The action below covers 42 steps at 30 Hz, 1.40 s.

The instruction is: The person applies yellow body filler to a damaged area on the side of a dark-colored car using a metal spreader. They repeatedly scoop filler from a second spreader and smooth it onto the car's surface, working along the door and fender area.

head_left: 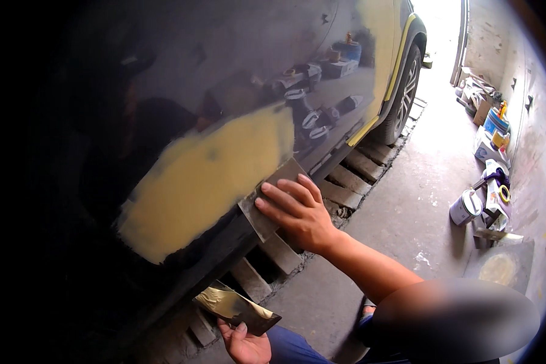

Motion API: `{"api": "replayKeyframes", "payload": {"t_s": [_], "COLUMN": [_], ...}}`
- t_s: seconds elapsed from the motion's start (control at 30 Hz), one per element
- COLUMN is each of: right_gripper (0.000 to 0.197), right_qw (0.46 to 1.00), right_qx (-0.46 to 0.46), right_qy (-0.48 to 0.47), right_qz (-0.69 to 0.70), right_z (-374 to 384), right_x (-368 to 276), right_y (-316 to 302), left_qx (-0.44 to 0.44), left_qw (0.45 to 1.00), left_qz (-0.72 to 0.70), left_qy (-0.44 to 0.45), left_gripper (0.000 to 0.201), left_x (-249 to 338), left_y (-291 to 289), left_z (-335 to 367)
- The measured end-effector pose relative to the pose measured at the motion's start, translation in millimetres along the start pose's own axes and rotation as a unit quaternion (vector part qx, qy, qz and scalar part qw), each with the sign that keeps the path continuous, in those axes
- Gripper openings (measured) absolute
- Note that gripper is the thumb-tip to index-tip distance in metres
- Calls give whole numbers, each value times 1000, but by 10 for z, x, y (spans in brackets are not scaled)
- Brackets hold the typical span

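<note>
Laid broadly as a yellow putty patch (206,188) low on the car door (236,79), seemingly unfinished at the edges. Grasping a spreader (256,217) at the door's lower edge with right hand (300,215); below the door, gripping a putty-loaded plate (249,316) in left hand (249,346).

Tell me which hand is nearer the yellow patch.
Right. The right hand holds a spreader at the lower right edge of the yellow patch; the left hand is farther off, below it, holding a plate.
</note>
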State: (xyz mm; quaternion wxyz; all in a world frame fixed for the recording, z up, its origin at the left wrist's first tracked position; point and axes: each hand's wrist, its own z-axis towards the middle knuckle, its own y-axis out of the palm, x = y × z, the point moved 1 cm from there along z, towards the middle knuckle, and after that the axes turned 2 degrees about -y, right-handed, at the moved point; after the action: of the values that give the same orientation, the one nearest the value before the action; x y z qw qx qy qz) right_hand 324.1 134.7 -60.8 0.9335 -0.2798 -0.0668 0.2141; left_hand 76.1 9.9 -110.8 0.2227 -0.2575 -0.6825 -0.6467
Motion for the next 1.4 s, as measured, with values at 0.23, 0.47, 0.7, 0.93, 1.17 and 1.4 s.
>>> {"api": "replayKeyframes", "payload": {"t_s": [0.23, 0.47, 0.7, 0.93, 1.17, 1.4], "right_gripper": [52, 56, 59, 52, 55, 46], "right_qw": [990, 992, 1000, 936, 857, 988], "right_qx": [132, 122, -14, 61, -42, 134], "right_qy": [25, 10, 9, 51, 45, 68], "right_qz": [-42, -16, 11, 341, 511, 18], "right_z": [543, 631, 82, -5, -426, 116], "right_x": [443, 287, 27, -345, -590, 389], "right_y": [-407, -159, -126, -668, -646, -446], "left_qx": [12, 4, 13, -46, -54, -39], "left_qw": [1000, 1000, 1000, 998, 995, 991], "left_qz": [11, 25, 5, -32, -19, 17], "left_qy": [1, -4, 1, 5, 79, 123], "left_gripper": [60, 61, 62, 59, 51, 60], "left_x": [0, 28, -55, -104, -22, 155], "left_y": [29, 105, 134, 585, 793, 639], "left_z": [-40, -75, 24, 213, 324, 234]}}
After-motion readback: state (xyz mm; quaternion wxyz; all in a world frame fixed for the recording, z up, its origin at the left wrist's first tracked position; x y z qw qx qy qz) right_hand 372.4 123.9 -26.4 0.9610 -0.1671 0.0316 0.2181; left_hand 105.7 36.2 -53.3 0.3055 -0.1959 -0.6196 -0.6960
